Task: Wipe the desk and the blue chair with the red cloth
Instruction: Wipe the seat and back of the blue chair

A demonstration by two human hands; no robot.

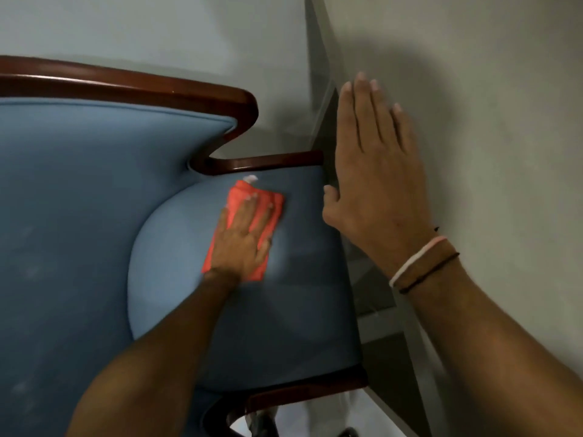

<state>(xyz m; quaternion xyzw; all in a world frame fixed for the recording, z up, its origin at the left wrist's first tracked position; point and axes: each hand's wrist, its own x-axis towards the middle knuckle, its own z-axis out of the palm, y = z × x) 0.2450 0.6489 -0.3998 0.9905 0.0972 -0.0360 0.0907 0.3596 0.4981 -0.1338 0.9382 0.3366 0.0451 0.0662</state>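
Note:
The blue chair (176,310), upholstered with a dark wooden frame (126,85), fills the left half of the head view. On its seat lies the folded red cloth (273,203), a small white tag showing at its far end. My left hand (241,244) lies flat on the cloth, fingers spread, pressing it onto the seat near the far wooden arm. My right hand (375,184) rests palm down, fingers straight, on the edge of the pale desk (504,121) to the right of the chair. It holds nothing.
The desk's edge (331,99) runs down beside the chair's right side, with dark space beneath it. Pale floor (157,26) lies beyond the chair. The nearer wooden arm (299,395) curves along the bottom. Thin bands circle my right wrist (419,263).

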